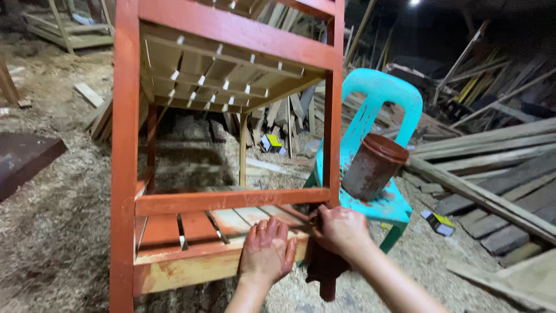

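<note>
A wooden slatted rack (231, 202), painted orange-red on its posts and rails, stands before me on the sawdust floor. My left hand (266, 250) lies flat, fingers spread, on the bare wood front rail of its lower shelf. My right hand (341, 229), stained with red paint, is closed at the rack's lower right corner; a thin handle seems to poke out of the fist toward the slats, and a dark red cloth (323, 268) hangs below it. A paint-smeared bucket (372, 166) sits tilted on a turquoise plastic chair (382, 104) just right of the rack.
Sawdust and shavings cover the ground. Long planks (492, 174) are stacked at the right, with scrap timber piled behind the chair. A dark red board (23, 159) lies at the left edge. Small yellow-and-black boxes (438, 222) lie on the floor.
</note>
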Tool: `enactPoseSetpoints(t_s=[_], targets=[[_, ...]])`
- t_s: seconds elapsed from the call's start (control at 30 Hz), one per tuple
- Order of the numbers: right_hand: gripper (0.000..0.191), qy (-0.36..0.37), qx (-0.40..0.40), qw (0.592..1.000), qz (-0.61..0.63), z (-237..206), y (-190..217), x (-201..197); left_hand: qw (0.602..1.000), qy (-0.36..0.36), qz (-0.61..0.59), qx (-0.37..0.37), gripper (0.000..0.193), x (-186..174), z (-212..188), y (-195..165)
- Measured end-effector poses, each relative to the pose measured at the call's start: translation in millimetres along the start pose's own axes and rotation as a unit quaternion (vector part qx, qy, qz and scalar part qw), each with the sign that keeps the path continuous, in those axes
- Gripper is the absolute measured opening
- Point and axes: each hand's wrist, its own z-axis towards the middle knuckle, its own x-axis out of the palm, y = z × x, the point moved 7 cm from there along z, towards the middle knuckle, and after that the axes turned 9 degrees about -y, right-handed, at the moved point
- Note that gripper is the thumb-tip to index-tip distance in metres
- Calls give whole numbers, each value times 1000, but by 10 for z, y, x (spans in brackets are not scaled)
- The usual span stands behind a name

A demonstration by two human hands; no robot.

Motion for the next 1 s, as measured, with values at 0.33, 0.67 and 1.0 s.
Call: enactPoseSetpoints(t_s=[0.33, 0.67, 1.0], targets=[[42, -50, 1, 999, -1, -2, 48, -84, 998, -57, 17, 19, 58, -38, 22, -17], [51, -28, 25, 999, 8, -119, -66, -203, 998, -64, 9, 18, 58, -82, -3, -50], [40, -3, 1, 1000, -7, 13, 16, -122, 999, -47, 16, -6, 53, -86, 3, -26]])
